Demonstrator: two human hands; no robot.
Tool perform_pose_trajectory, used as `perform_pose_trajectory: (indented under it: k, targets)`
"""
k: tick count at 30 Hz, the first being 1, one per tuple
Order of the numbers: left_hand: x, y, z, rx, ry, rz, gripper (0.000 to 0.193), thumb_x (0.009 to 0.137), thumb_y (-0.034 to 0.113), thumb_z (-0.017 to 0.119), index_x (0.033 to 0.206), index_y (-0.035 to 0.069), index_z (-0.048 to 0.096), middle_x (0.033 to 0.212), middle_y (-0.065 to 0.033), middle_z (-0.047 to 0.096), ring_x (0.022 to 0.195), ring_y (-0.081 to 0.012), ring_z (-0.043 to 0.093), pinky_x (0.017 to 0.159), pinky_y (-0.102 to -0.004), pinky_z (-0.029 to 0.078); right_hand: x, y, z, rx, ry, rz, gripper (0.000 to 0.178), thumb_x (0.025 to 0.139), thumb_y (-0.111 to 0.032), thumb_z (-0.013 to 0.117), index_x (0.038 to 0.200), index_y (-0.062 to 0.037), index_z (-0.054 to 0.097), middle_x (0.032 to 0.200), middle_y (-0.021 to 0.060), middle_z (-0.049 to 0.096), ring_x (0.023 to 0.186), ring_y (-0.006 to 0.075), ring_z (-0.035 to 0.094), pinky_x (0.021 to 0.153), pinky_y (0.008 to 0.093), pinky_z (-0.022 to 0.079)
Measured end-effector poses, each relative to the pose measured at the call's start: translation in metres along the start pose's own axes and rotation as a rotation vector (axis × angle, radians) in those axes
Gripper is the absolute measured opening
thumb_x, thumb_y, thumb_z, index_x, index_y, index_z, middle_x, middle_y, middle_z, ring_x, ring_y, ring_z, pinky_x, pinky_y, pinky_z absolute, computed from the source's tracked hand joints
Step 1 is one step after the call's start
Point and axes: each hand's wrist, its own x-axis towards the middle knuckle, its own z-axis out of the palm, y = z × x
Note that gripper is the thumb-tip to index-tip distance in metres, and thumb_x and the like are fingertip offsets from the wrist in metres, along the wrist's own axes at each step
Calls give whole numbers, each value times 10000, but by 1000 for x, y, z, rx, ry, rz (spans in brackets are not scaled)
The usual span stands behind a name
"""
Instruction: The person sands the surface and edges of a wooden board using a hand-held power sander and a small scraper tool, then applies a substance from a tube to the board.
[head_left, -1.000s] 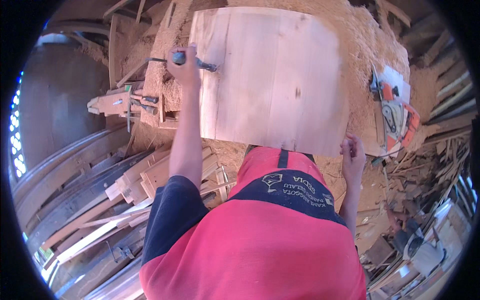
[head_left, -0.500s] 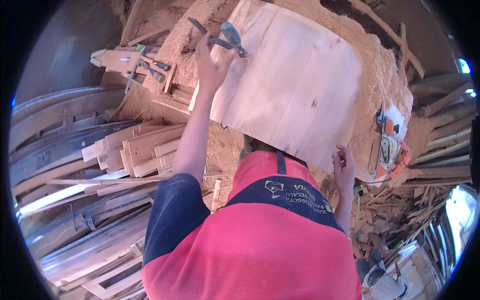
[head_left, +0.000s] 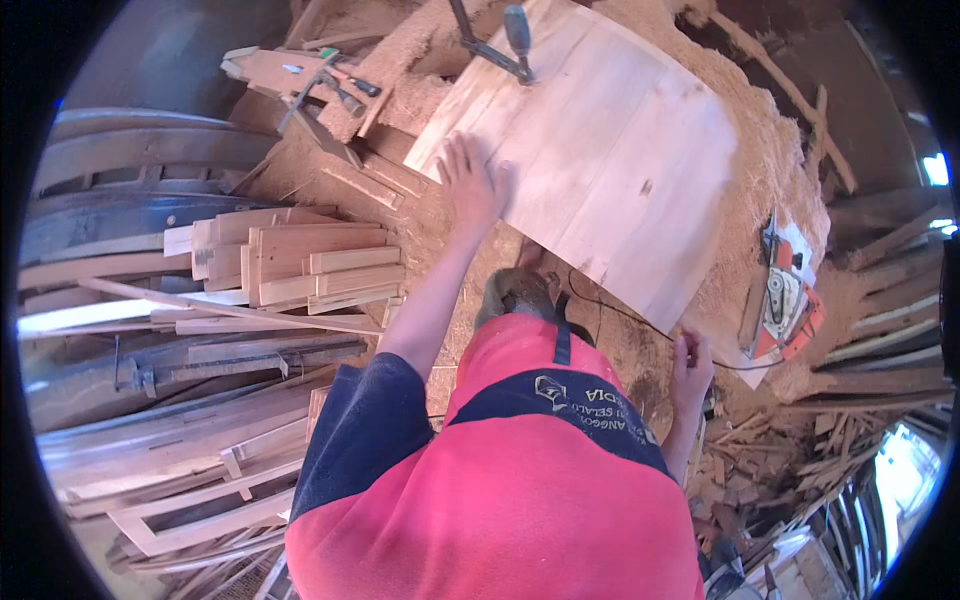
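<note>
A wide pale wooden panel (head_left: 610, 170), made of several boards edge to edge, lies in front of me. My left hand (head_left: 472, 185) rests flat at its left edge, fingers spread. Beyond that hand, a bar clamp (head_left: 500, 55) with a blue handle sits at the panel's far left edge, untouched. My right hand (head_left: 690, 368) is by the panel's near right corner, with loosely bent fingers and nothing visible in them. Whether it touches the corner I cannot tell.
Wood shavings (head_left: 780, 150) surround the panel. An orange power tool (head_left: 785, 300) with a cord lies to the right. Hand tools (head_left: 345, 90) lie at the far left. Cut boards (head_left: 310, 260) are stacked on the left, near another bar clamp (head_left: 200, 372). Scrap wood (head_left: 745, 460) is heaped lower right.
My left hand has let go of the bar clamp and come back toward me onto the panel's left edge. The clamp stays at the panel's edge. My right hand remains near the corner.
</note>
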Motion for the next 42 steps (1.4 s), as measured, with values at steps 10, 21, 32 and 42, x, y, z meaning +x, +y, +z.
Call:
perform_pose_trajectory:
  k: [10, 21, 32, 42]
  targets:
    - [-134, 83, -32, -953, -749, 861, 334, 947, 196, 607, 1253, 70, 648, 1322, -163, 622, 1256, -339, 574, 1038, -414, 486, -4, 10, 47, 62, -188, -4, 245, 1021, -181, 603, 1201, -19, 634, 912, 10, 632, 809, 76, 579, 687, 226, 462]
    - [-25, -253, -108, -463, 54, -849, 320, 914, 307, 710, 1026, 9, 743, 808, -126, 746, 697, -225, 711, 684, -357, 555, 89, -98, 147, -18, -367, -177, 221, 1002, -181, 617, 1148, -24, 668, 850, 79, 691, 739, 138, 630, 647, 289, 502]
    - [295, -509, 21, -422, 146, -696, 521, 866, 339, 768, 1181, -61, 657, 1074, -236, 714, 968, -323, 719, 845, -390, 559, 169, -242, 356, -157, -407, -99, 186, 985, -150, 627, 1105, -15, 668, 781, 64, 656, 709, 137, 634, 610, 285, 502]
    - [453, -630, 137, -674, 142, -708, 376, 880, 155, 732, 1195, -38, 660, 996, -148, 735, 854, -241, 700, 783, -352, 550, 157, -345, 427, -290, -390, 139, 181, 957, -138, 652, 1096, -28, 681, 826, 133, 688, 719, 207, 668, 617, 326, 515]
